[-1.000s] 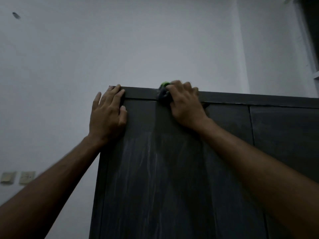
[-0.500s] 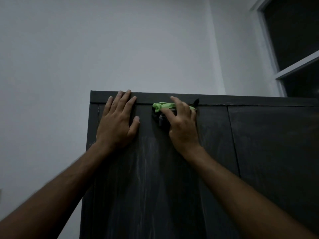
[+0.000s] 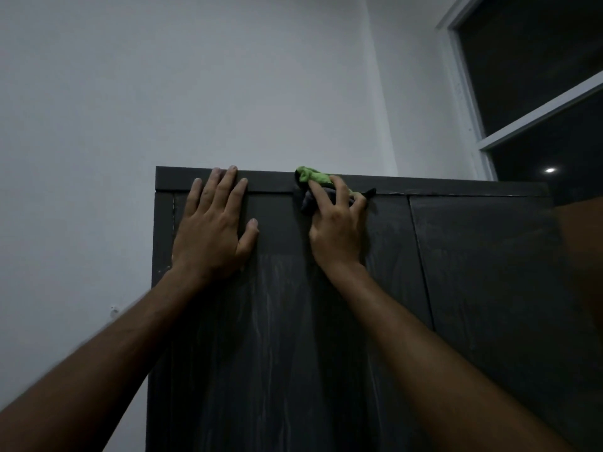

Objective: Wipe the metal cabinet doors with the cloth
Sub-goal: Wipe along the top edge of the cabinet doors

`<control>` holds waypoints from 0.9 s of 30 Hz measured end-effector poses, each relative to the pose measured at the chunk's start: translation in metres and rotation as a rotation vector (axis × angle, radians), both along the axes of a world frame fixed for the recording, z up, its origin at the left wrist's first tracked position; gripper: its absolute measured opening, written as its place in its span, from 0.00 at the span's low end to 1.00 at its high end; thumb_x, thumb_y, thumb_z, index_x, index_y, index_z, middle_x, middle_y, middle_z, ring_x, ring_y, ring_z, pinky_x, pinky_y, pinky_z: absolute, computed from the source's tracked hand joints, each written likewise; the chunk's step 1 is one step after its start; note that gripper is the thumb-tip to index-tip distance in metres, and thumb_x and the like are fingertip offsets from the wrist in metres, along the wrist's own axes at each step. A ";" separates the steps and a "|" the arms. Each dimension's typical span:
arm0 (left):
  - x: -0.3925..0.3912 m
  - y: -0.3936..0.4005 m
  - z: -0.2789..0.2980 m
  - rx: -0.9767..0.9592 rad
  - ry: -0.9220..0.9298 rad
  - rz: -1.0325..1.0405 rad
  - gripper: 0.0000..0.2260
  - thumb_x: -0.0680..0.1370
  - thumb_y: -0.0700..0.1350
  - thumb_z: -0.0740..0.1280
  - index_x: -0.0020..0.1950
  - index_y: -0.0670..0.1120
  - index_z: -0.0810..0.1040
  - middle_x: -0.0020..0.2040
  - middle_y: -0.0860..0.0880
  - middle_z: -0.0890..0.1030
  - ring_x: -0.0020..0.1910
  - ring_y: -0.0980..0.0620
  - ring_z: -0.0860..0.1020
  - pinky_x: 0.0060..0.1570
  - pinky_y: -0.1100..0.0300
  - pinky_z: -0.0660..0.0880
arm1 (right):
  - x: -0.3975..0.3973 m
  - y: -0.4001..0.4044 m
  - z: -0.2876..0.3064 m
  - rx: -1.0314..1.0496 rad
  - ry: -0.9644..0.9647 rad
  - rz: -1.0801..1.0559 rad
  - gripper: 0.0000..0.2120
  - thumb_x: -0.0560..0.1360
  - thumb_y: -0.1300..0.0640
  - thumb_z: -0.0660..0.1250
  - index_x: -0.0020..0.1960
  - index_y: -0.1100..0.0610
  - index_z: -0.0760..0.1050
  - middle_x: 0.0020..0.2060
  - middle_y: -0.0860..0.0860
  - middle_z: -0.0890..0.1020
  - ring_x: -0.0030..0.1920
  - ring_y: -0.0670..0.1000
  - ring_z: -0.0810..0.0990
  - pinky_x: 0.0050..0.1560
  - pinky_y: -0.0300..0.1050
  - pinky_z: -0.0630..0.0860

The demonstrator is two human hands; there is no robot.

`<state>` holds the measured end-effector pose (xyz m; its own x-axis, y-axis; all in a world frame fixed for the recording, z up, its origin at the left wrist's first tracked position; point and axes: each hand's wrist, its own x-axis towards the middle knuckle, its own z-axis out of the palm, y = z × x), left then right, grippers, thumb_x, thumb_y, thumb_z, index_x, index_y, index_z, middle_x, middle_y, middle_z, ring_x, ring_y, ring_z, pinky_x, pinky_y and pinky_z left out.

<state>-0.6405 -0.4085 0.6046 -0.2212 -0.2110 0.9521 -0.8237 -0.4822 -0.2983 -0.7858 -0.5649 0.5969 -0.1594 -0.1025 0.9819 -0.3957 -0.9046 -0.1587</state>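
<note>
A tall dark grey metal cabinet fills the lower middle, its left door (image 3: 280, 337) streaked with pale smears and its right door (image 3: 483, 272) beside it. My left hand (image 3: 213, 230) lies flat with straight fingers on the top left of the left door, fingertips on the top rail. My right hand (image 3: 337, 226) presses a bunched green and dark cloth (image 3: 311, 177) against the door's top edge, fingers curled over it. Most of the cloth is hidden under the hand.
A white wall (image 3: 163, 93) rises behind and left of the cabinet. A dark window (image 3: 538, 60) with a white frame sits at the upper right, with a small light reflection in it. A small wall fitting (image 3: 113, 309) shows at the left.
The view has swung so the cabinet top sits lower in frame. My right hand with the cloth slid right along the top edge and back up from the door face. My left hand stays flat.
</note>
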 end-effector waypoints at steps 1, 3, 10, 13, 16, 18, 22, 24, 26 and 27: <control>0.001 -0.001 -0.001 -0.001 -0.013 0.007 0.35 0.81 0.60 0.53 0.84 0.43 0.61 0.85 0.42 0.57 0.85 0.44 0.52 0.83 0.42 0.48 | 0.004 0.006 0.005 -0.003 -0.008 0.031 0.25 0.75 0.62 0.66 0.71 0.47 0.75 0.75 0.54 0.68 0.66 0.64 0.66 0.64 0.63 0.72; 0.004 0.000 -0.002 0.015 -0.054 0.021 0.34 0.82 0.60 0.53 0.83 0.42 0.61 0.85 0.41 0.59 0.85 0.43 0.54 0.83 0.40 0.49 | 0.007 0.010 -0.006 -0.116 0.088 0.042 0.22 0.75 0.54 0.64 0.69 0.48 0.75 0.74 0.54 0.69 0.69 0.65 0.65 0.69 0.62 0.67; 0.003 0.001 -0.002 0.198 -0.217 0.067 0.31 0.84 0.58 0.51 0.83 0.42 0.63 0.84 0.42 0.61 0.84 0.44 0.57 0.83 0.42 0.53 | -0.053 -0.071 -0.022 -0.088 0.121 0.020 0.21 0.75 0.60 0.62 0.67 0.55 0.76 0.74 0.60 0.69 0.71 0.68 0.65 0.70 0.67 0.68; 0.001 0.001 -0.002 0.188 -0.211 0.084 0.32 0.84 0.58 0.52 0.83 0.42 0.63 0.84 0.42 0.61 0.84 0.44 0.57 0.83 0.43 0.53 | -0.048 -0.058 0.013 0.041 0.030 0.094 0.21 0.78 0.55 0.60 0.69 0.56 0.75 0.75 0.61 0.67 0.73 0.68 0.62 0.73 0.69 0.62; -0.001 0.002 -0.002 0.193 -0.195 0.068 0.32 0.83 0.59 0.52 0.83 0.42 0.63 0.84 0.43 0.61 0.84 0.45 0.57 0.83 0.43 0.52 | -0.044 -0.047 -0.024 -0.159 0.269 0.055 0.22 0.81 0.46 0.59 0.71 0.54 0.75 0.76 0.61 0.66 0.75 0.70 0.59 0.77 0.65 0.59; -0.004 0.002 -0.002 0.194 -0.169 0.063 0.32 0.83 0.60 0.52 0.82 0.42 0.65 0.84 0.43 0.62 0.84 0.44 0.58 0.83 0.43 0.52 | -0.060 -0.068 -0.059 -0.303 0.414 -0.003 0.20 0.82 0.49 0.59 0.70 0.55 0.76 0.75 0.63 0.68 0.75 0.71 0.62 0.76 0.66 0.62; -0.026 -0.015 0.000 0.166 -0.125 0.046 0.32 0.80 0.59 0.56 0.77 0.41 0.70 0.79 0.39 0.68 0.81 0.38 0.64 0.82 0.41 0.54 | -0.095 -0.114 -0.020 -0.100 0.205 -0.017 0.19 0.81 0.59 0.59 0.71 0.57 0.74 0.75 0.64 0.66 0.73 0.72 0.62 0.71 0.70 0.65; -0.040 -0.033 0.002 0.198 -0.143 0.023 0.32 0.79 0.58 0.56 0.77 0.40 0.70 0.79 0.39 0.69 0.80 0.39 0.65 0.82 0.42 0.55 | -0.089 -0.104 0.019 0.005 0.107 0.027 0.20 0.81 0.58 0.59 0.72 0.57 0.73 0.74 0.64 0.65 0.73 0.72 0.62 0.72 0.70 0.62; -0.048 -0.051 0.003 0.193 -0.132 -0.002 0.32 0.79 0.57 0.56 0.79 0.40 0.69 0.79 0.40 0.69 0.81 0.40 0.64 0.82 0.43 0.54 | -0.069 -0.081 0.028 -0.114 0.168 0.015 0.20 0.80 0.56 0.58 0.70 0.56 0.74 0.72 0.65 0.68 0.71 0.74 0.64 0.73 0.71 0.62; -0.051 -0.057 0.004 0.173 -0.120 -0.012 0.32 0.80 0.57 0.57 0.79 0.40 0.69 0.79 0.40 0.69 0.81 0.40 0.64 0.82 0.43 0.54 | -0.061 -0.073 0.018 -0.224 0.232 0.008 0.20 0.80 0.55 0.58 0.70 0.55 0.75 0.71 0.65 0.69 0.71 0.74 0.64 0.73 0.71 0.62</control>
